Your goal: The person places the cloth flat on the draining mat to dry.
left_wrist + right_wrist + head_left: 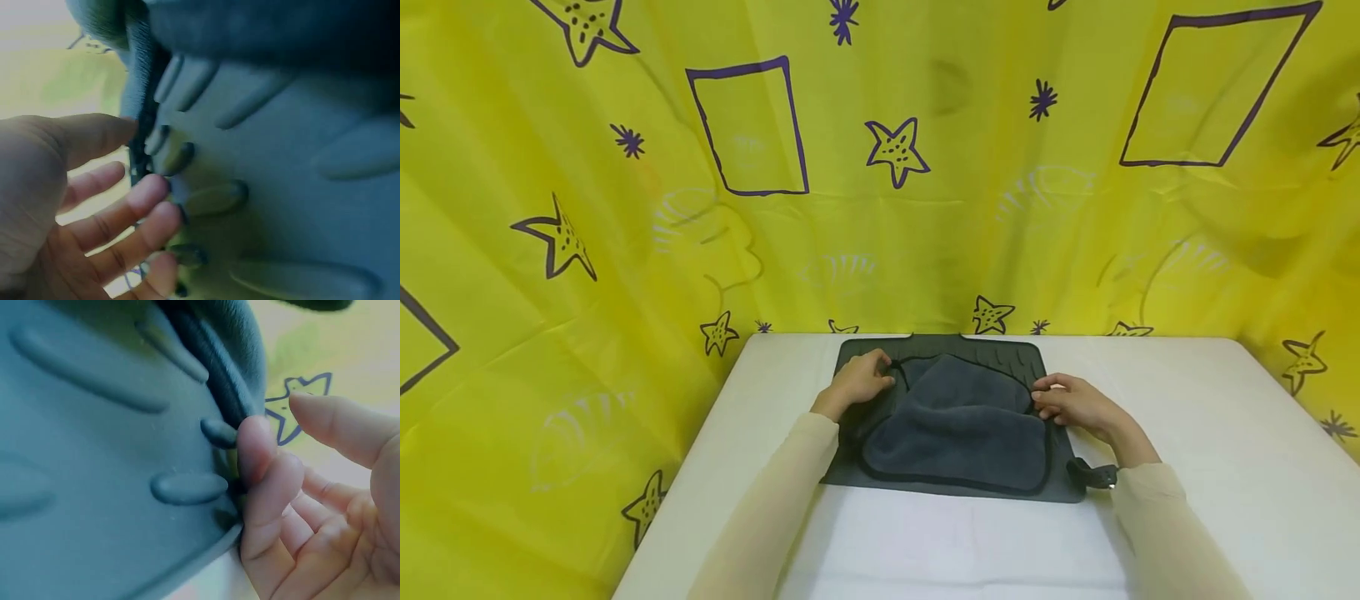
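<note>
A dark grey fleecy cloth (958, 442) with black edging lies bunched and folded over on a dark rubber mat (1000, 354) with raised ribs. Up at the cloth's far left corner is my left hand (859, 379), thumb and fingers spread apart; in the left wrist view its thumb tip meets the black edging (145, 119). On the opposite side, my right hand (1078, 404) has its fingertips right at the cloth's right edge. The right wrist view shows that thumb standing away from the bent fingers (269, 487), which reach the edging beside the mat's ribs.
The mat sits on a white table (1195, 392). Near my right wrist, a dark strap with a buckle (1093, 475) overlaps the mat's right edge. A yellow curtain (850, 225) with stars and squares hangs behind the table and along both sides.
</note>
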`<state>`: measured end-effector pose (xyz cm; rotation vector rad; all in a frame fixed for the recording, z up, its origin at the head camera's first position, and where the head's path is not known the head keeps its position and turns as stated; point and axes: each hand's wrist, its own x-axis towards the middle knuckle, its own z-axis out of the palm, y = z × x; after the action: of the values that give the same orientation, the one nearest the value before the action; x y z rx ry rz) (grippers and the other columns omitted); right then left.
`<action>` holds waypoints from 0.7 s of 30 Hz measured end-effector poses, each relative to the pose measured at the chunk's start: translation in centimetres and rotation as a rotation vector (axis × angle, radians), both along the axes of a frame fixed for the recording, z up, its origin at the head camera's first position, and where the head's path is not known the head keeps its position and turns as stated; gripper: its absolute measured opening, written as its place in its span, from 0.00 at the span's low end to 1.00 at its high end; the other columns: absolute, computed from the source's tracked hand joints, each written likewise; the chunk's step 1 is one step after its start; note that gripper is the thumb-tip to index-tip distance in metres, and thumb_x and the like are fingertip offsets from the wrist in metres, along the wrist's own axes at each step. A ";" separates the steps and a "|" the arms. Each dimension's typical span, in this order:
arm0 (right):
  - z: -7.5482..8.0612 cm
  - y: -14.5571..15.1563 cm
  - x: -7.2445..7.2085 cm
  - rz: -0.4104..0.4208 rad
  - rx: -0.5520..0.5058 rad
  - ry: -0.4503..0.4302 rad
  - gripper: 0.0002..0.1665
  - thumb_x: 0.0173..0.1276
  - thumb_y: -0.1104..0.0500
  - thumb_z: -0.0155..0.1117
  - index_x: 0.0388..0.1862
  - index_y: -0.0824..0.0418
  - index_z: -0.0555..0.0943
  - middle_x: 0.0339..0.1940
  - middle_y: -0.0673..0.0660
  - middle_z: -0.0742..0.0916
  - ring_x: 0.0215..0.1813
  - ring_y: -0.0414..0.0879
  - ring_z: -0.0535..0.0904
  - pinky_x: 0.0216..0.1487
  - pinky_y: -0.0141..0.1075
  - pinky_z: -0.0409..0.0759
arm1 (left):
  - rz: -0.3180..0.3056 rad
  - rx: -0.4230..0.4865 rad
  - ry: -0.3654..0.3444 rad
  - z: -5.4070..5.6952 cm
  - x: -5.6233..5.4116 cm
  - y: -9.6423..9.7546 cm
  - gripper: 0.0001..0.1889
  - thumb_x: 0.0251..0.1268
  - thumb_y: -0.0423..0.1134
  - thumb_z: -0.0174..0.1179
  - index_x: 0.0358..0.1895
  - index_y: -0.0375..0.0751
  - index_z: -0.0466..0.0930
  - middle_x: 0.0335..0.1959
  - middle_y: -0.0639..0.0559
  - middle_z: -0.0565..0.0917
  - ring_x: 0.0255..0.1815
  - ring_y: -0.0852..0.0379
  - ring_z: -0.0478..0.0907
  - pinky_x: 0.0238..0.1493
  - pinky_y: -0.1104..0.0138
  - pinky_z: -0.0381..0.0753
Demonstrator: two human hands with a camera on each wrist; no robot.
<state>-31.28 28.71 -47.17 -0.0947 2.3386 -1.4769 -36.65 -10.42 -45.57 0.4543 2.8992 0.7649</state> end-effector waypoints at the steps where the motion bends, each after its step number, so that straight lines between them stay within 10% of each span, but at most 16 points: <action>1: 0.1 0.0 -0.2 0.000 0.000 -0.010 0.30 0.79 0.52 0.58 0.68 0.71 0.67 0.37 0.50 0.85 0.38 0.39 0.82 0.39 0.33 0.79 | -0.008 0.001 -0.006 0.0 -0.3 0.2 0.20 0.73 0.45 0.63 0.63 0.44 0.78 0.37 0.48 0.87 0.35 0.53 0.82 0.40 0.60 0.79; 9: 0.6 -0.5 -1.3 0.006 0.083 -0.032 0.21 0.75 0.50 0.64 0.55 0.65 0.76 0.27 0.50 0.81 0.29 0.41 0.79 0.30 0.32 0.78 | -0.044 0.031 -0.045 -0.5 -2.0 1.3 0.23 0.76 0.51 0.58 0.68 0.46 0.78 0.65 0.45 0.82 0.65 0.43 0.79 0.66 0.49 0.76; 21: 1.3 -1.7 -1.5 0.050 0.285 0.041 0.14 0.69 0.53 0.70 0.37 0.64 0.82 0.21 0.49 0.76 0.21 0.39 0.71 0.24 0.31 0.72 | 0.024 0.200 -0.123 -1.1 -2.5 1.1 0.19 0.65 0.48 0.70 0.52 0.41 0.85 0.46 0.47 0.85 0.40 0.55 0.77 0.44 0.64 0.78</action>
<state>-32.76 26.97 -45.88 -0.1077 2.5326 -1.1152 -39.14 -9.29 -46.67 0.3773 2.7313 1.0530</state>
